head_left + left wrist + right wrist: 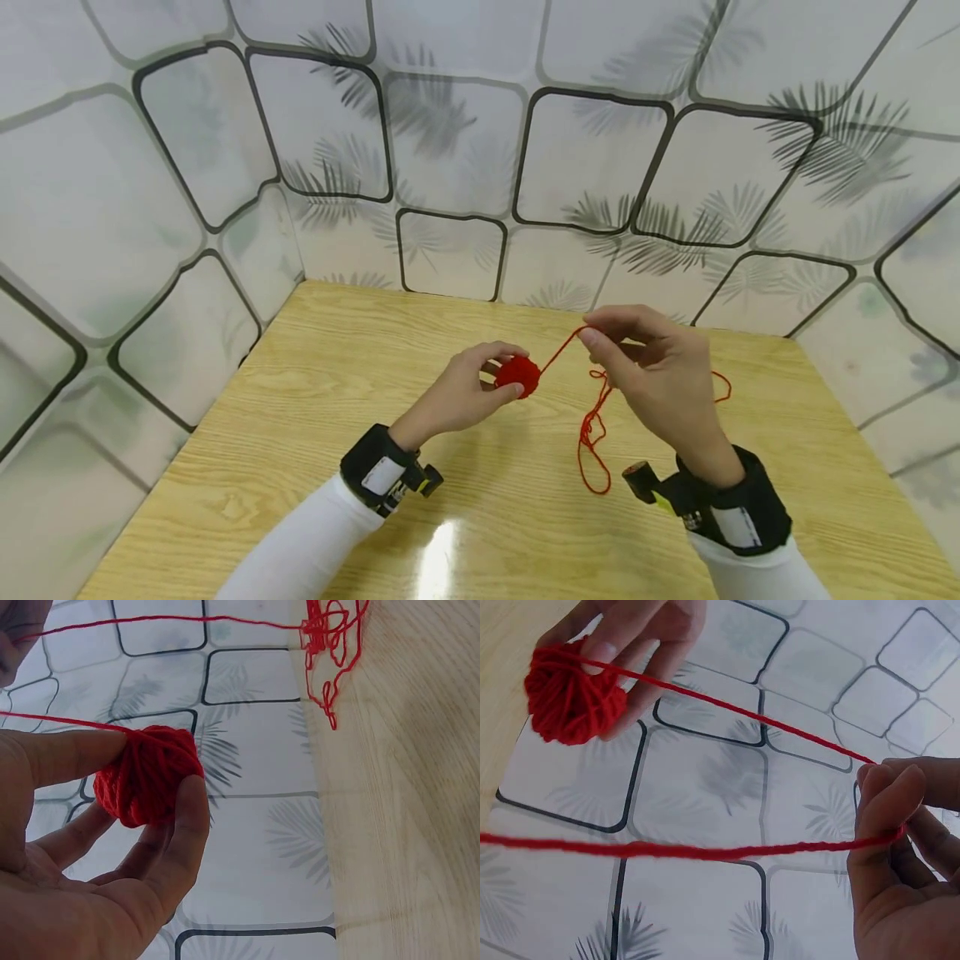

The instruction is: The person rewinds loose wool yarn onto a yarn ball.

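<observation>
A small ball of red yarn (517, 377) is held between the thumb and fingers of my left hand (465, 387), above the table. From the ball a strand of yarn (561, 352) runs taut, up and right, to my right hand (660, 375), whose thumb and forefinger pinch it. The left wrist view shows the wound ball (148, 776) with fingertips on its sides. In the right wrist view a second length of yarn (705, 850) leads away from the pinching fingers. Loose yarn (594, 442) lies in loops below the right hand, which partly hides it.
The wooden table (300, 517) spans the view below the hands. Behind and on both sides stand pale walls (457, 150) patterned with dark outlines and leaves. Each wrist wears a black strap with a small camera (390, 475).
</observation>
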A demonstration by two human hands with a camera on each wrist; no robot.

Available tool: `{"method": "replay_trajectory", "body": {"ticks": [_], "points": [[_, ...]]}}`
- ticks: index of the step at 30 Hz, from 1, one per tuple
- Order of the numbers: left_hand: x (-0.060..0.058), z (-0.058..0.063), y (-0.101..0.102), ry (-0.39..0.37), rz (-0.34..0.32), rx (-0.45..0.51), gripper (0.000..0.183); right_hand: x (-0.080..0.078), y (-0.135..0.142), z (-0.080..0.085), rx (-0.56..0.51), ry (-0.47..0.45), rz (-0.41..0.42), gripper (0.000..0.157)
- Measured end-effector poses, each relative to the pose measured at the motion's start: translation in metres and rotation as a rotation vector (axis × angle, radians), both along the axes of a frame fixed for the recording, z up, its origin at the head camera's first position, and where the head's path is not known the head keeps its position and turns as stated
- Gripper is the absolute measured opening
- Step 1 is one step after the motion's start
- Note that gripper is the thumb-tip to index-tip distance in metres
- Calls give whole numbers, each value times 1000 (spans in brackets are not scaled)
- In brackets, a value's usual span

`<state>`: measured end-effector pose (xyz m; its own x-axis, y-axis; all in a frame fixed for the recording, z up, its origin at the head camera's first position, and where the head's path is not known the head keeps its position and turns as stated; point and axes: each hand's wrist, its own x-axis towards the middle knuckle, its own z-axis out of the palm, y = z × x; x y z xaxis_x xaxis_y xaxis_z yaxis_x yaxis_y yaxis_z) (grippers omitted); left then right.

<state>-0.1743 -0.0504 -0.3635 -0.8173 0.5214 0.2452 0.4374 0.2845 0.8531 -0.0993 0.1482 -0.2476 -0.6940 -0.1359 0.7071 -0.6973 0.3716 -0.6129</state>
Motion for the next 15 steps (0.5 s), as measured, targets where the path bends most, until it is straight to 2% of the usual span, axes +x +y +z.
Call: {"method": "replay_trajectory", "body": {"ticks": [3, 6, 12, 15], "points": [[3, -2, -1, -11, -24, -17, 38, -4, 2, 4, -41, -21, 21, 16], [6, -2, -2, -41, -69, 5, 37, -14, 7, 3, -65, -35, 12, 15], [18, 12, -3, -132, -284, 151, 36, -40, 14, -5, -81, -93, 1, 17], [26, 23, -3, -147, -358, 241, 36, -51, 15, -13, -94, -143, 27, 17]]}}
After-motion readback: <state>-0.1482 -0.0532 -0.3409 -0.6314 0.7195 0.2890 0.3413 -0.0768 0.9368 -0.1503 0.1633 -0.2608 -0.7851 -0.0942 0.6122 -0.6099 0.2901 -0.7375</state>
